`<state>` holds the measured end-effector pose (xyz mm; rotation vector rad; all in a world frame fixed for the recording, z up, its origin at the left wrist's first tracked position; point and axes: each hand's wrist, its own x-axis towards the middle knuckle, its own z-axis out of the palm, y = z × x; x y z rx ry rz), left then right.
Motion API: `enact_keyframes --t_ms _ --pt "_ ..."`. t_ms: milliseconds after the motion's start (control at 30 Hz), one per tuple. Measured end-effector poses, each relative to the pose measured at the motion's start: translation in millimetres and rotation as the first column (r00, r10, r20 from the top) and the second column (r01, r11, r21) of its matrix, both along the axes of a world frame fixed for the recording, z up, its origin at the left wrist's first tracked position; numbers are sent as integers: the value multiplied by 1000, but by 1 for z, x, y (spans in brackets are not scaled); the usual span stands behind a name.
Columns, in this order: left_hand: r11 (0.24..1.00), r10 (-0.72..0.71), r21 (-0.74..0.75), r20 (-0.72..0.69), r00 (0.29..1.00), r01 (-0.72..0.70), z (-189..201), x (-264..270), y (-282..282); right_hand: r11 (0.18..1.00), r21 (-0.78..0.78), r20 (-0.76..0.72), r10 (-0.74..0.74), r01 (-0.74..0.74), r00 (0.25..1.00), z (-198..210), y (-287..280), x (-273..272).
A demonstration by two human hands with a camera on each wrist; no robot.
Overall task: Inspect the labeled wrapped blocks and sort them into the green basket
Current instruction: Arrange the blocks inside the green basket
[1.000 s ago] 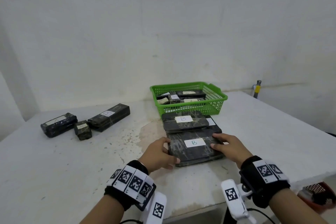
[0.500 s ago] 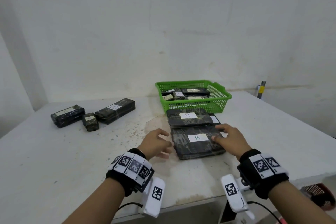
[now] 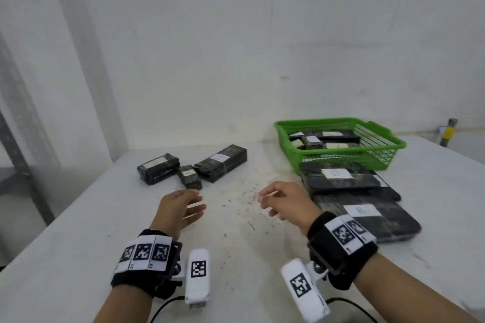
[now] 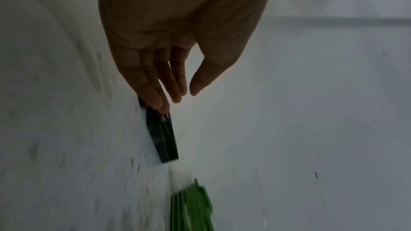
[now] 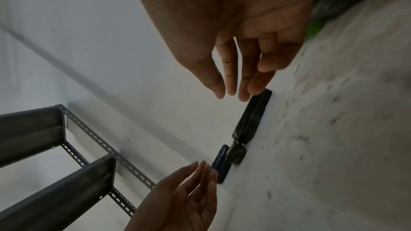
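Note:
Three dark wrapped blocks lie at the table's far left: a long block (image 3: 221,162), a small block (image 3: 189,176) and a medium block (image 3: 158,168). The green basket (image 3: 372,149) at the far right holds several labelled blocks. In front of it lie flat blocks marked B, one (image 3: 338,177) stacked behind another (image 3: 367,215). My left hand (image 3: 181,207) hovers over the table with fingers straight, holding nothing. My right hand (image 3: 282,200) hovers beside the flat blocks, fingers loosely bent and empty. The long block (image 5: 252,117) shows beyond my right fingertips in the right wrist view.
The white table (image 3: 236,238) is speckled with dirt between my hands. A grey metal shelf frame (image 5: 55,147) stands off the table's left side. A small post with a yellow band (image 3: 447,134) stands by the wall at far right.
Both hands have let go of the near flat B block and moved left, toward the three blocks at the far left. My view has turned left too.

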<state>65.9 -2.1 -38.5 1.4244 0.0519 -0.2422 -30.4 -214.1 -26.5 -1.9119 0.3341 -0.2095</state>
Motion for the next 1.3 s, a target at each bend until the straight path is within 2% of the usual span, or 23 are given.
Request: enact_keyframes --t_ms 100,200,367,500,633,700,800,1000,1133,1200,1300 --pt "989 125 -71 -44 991 -128 -1 28 34 996 81 -79 43 -37 996 -1 33 51" --pt "974 171 -133 -92 981 -183 -4 52 56 990 138 -190 64 -37 980 2 59 110" --pt "943 171 -260 -150 974 -206 -15 71 72 999 37 -234 21 -13 972 -22 75 199" --pt "915 176 -337 -161 971 -222 -17 77 78 975 -219 -225 -24 -26 974 -16 99 207" --pt "893 132 -400 -207 970 -207 -17 76 76 974 -222 -263 -18 -42 965 -18 98 212" --pt "898 112 -400 -199 974 -185 -16 75 74 987 -154 -297 -3 -45 955 -17 96 214" --pt "910 89 -385 -178 980 -152 -16 72 71 998 48 -343 60 -46 937 -12 91 206" --pt "916 63 -382 -153 986 -118 -12 62 58 948 315 -322 162 -56 933 -1 84 176" --pt "955 15 -294 -85 996 -40 -6 53 34 874 482 -201 173 -56 964 5 83 147" --pt "971 -30 -240 -44 999 19 -1 47 19 835 547 -106 135 -55 985 4 79 133" --pt "965 -74 -250 26 997 78 2 40 -4 813 581 11 47 -45 999 1 66 113"
